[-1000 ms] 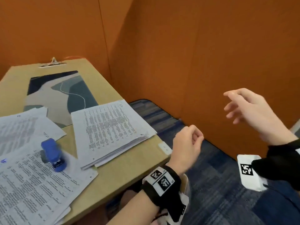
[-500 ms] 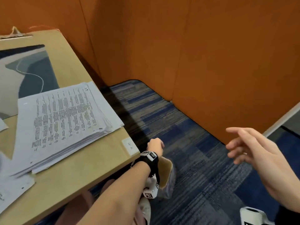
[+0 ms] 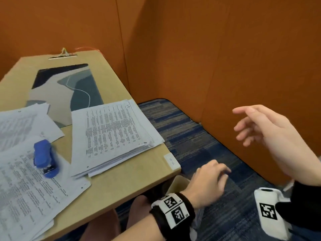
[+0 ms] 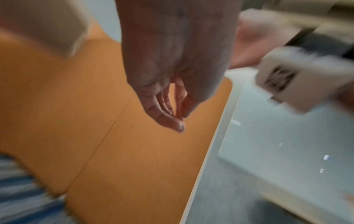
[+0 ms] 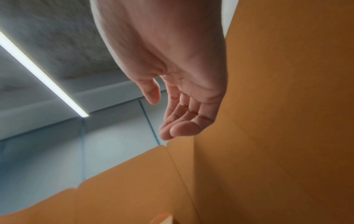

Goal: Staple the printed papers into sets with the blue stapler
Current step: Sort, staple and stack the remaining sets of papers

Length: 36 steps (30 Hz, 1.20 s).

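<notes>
The blue stapler [image 3: 45,158] lies on loose printed sheets [image 3: 29,192] at the left of the wooden desk [image 3: 121,185]. A thick stack of printed papers [image 3: 114,134] sits near the desk's right edge. Both hands are off the desk, to its right, over the carpet. My left hand [image 3: 211,181] hangs below the desk corner with fingers loosely curled and holds nothing; the left wrist view shows its fingers [image 4: 168,109] empty. My right hand [image 3: 260,126] is raised in front of the orange wall, fingers [image 5: 182,121] spread and relaxed, empty.
A clipboard-like board with a grey and blue picture [image 3: 69,87] lies at the back of the desk. Orange padded walls [image 3: 208,49] enclose the desk at the back and right. Blue striped carpet [image 3: 199,145] lies beside the desk. A white label [image 3: 171,161] marks the desk corner.
The head view has swung back left, so the stapler and loose sheets show again. My left hand has come up a little beside the desk corner; my right hand stays raised and open.
</notes>
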Motion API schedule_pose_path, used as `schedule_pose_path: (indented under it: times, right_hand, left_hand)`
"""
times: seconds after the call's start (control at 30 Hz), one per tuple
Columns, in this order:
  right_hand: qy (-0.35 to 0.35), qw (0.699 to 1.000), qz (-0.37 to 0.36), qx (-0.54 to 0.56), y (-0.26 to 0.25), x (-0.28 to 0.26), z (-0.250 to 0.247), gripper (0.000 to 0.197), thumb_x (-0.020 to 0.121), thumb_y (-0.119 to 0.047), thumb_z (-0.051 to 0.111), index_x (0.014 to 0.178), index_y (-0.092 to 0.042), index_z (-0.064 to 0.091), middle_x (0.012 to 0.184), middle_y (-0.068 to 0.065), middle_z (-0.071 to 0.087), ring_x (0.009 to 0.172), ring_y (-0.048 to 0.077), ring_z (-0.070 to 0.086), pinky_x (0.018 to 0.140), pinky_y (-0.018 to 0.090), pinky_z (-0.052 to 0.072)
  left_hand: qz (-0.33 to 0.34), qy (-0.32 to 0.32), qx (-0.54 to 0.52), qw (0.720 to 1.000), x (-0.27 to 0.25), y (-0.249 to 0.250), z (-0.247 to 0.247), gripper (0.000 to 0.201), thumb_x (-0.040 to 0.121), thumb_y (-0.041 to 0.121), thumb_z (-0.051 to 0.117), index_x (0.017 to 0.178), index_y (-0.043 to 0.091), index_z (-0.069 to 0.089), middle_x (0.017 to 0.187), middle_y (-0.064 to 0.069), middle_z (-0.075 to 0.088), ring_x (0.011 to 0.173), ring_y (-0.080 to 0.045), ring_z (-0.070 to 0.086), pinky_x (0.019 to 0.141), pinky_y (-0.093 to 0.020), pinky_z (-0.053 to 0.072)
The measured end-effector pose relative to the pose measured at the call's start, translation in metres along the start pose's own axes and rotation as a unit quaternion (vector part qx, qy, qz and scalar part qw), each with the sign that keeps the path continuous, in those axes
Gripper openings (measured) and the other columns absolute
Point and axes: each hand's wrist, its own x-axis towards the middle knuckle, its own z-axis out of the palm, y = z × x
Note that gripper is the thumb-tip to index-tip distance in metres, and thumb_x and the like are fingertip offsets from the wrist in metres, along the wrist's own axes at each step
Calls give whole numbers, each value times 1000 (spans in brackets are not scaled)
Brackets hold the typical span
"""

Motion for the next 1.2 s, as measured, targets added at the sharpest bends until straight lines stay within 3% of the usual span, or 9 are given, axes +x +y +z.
schedule_pose_path:
  times: [0.2, 0.4, 0.5, 0.6, 0.67, 0.8, 0.9, 1.03, 1.2]
  right_hand:
    - [-119, 991, -59, -5, -72, 17, 84, 31, 101, -34, 37, 111, -19, 62, 84, 7, 63, 68, 15, 58, 56, 24, 47]
    - [-328, 935, -55, -121, -109, 16, 237, 27, 98, -38, 46, 108, -17, 60, 94, 6, 62, 68, 14, 60, 54, 23, 48]
    - [-414, 884, -44, -212, -113, 5, 310, 30, 97, -34, 47, 109, -7, 56, 91, 7, 58, 65, 16, 59, 51, 23, 47]
    - [-449, 846, -29, -286, -114, -1, 366, 26, 94, -29, 50, 100, -4, 53, 89, 11, 58, 65, 23, 61, 51, 27, 50]
    - [-449, 824, -52, -343, -117, -4, 391, 27, 92, -30, 53, 89, -3, 53, 89, 13, 58, 73, 28, 60, 54, 27, 48]
    - [-425, 777, -111, -451, -119, -8, 418, 39, 93, -36, 53, 65, -12, 41, 91, 8, 54, 83, 22, 51, 56, 27, 38]
    - [-410, 771, -112, -473, -114, -5, 428, 25, 91, -27, 56, 76, -9, 46, 88, 6, 52, 83, 21, 50, 65, 27, 39]
    - [-397, 792, -90, -455, -114, 4, 428, 17, 91, -18, 53, 78, -9, 46, 78, 4, 50, 76, 23, 52, 45, 20, 38]
    - [-315, 817, -73, -477, -112, 34, 426, 24, 90, -14, 53, 69, -12, 42, 67, 3, 49, 72, 25, 54, 46, 21, 36]
  left_hand:
    - [15, 265, -74, 961, -102, 38, -138, 14, 94, 21, 56, 97, 25, 69, 88, 14, 64, 79, 0, 55, 67, -9, 40]
    - [-149, 377, 116, 907, -208, -19, -257, 12, 93, 26, 57, 90, 24, 68, 87, 14, 64, 77, -3, 59, 68, -18, 46]
    - [-307, 304, 224, 873, -245, -73, -308, 10, 91, 22, 56, 96, 22, 66, 98, 6, 66, 89, -15, 62, 78, -33, 51]
    - [-445, 137, 270, 843, -264, -137, -343, 16, 90, 19, 58, 105, 16, 60, 110, -3, 58, 102, -23, 56, 82, -30, 46]
    - [-481, 65, 271, 831, -269, -172, -354, 38, 88, 26, 60, 122, 12, 50, 124, -7, 51, 114, -26, 51, 93, -35, 44]
    - [-483, 45, 266, 833, -275, -210, -362, 71, 86, 41, 60, 143, 14, 29, 144, -7, 35, 132, -29, 37, 105, -50, 37]
    - [-493, -8, 225, 840, -274, -220, -374, 88, 77, 43, 74, 147, 18, 26, 146, -6, 30, 131, -29, 39, 104, -46, 40]
    - [-495, -34, 215, 841, -270, -223, -386, 86, 70, 46, 80, 139, 22, 35, 139, -5, 42, 122, -28, 46, 99, -43, 44]
    - [-498, -37, 170, 850, -265, -224, -390, 87, 71, 35, 81, 142, 16, 34, 143, -2, 44, 127, -27, 46, 104, -43, 40]
